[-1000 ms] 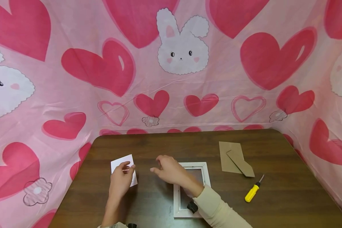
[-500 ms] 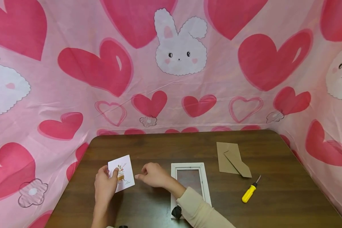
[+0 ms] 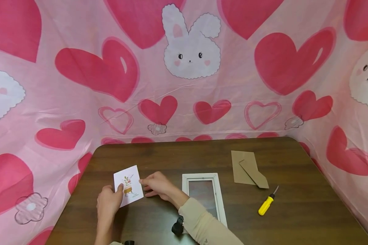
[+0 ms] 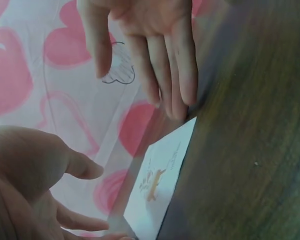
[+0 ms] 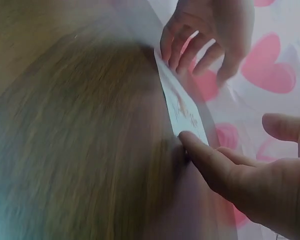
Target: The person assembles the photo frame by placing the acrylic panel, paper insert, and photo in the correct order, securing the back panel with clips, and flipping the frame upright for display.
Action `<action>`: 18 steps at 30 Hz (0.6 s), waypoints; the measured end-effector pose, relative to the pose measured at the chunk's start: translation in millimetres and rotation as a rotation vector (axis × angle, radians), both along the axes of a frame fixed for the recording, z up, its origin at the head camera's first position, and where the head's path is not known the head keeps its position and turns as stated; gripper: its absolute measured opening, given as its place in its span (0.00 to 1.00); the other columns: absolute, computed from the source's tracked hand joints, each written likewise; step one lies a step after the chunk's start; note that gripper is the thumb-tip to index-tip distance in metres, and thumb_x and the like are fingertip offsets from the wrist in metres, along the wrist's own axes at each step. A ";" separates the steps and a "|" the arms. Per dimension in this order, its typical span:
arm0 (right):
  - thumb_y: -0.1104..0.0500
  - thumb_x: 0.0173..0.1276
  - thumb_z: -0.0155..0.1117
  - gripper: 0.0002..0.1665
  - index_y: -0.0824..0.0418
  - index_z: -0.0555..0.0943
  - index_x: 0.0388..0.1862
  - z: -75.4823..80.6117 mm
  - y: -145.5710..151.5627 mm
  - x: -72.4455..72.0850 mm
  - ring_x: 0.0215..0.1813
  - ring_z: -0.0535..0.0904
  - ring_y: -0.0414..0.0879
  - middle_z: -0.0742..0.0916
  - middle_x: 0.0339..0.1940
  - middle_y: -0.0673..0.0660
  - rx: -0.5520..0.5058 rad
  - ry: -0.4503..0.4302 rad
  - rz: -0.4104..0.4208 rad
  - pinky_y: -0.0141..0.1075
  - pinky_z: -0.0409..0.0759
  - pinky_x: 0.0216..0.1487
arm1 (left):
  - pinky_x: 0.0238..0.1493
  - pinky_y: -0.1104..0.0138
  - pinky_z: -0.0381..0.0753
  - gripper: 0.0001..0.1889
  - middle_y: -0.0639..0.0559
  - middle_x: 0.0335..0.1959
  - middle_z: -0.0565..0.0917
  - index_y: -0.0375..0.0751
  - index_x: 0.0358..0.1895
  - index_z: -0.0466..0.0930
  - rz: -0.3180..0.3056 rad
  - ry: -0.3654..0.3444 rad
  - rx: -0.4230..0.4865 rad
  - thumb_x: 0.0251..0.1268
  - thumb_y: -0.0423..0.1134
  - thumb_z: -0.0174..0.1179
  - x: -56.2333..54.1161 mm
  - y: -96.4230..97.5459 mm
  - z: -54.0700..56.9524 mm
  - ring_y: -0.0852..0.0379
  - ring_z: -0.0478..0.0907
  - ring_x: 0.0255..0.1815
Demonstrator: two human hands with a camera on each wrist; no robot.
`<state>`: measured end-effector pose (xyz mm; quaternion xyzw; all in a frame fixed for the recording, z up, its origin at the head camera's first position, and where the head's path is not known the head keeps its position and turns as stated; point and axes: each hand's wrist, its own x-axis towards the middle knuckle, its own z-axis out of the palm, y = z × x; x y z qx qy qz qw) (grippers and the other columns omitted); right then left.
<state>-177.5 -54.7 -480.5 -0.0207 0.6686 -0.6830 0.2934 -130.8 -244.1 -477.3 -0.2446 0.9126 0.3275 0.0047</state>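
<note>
Beige sleeve overlaps the picture frame, screwdriver rightward; leftward, left hand and right hand, thumbs spread, flank the card!

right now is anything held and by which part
Whether the card is gripped cannot be told: the left hand is at its left edge, the right hand at its right, both thumbs apart from it.
</note>
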 end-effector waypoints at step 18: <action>0.59 0.74 0.67 0.17 0.74 0.84 0.48 1.9 -10.9 4.2 0.41 0.82 0.49 0.86 0.39 0.62 -0.012 -0.041 -0.061 0.51 0.90 0.50 | 0.64 0.34 0.71 0.36 0.15 0.67 0.70 0.16 0.69 0.66 -0.044 -0.068 0.105 0.79 0.53 0.50 -0.5 -5.5 2.8 0.21 0.69 0.67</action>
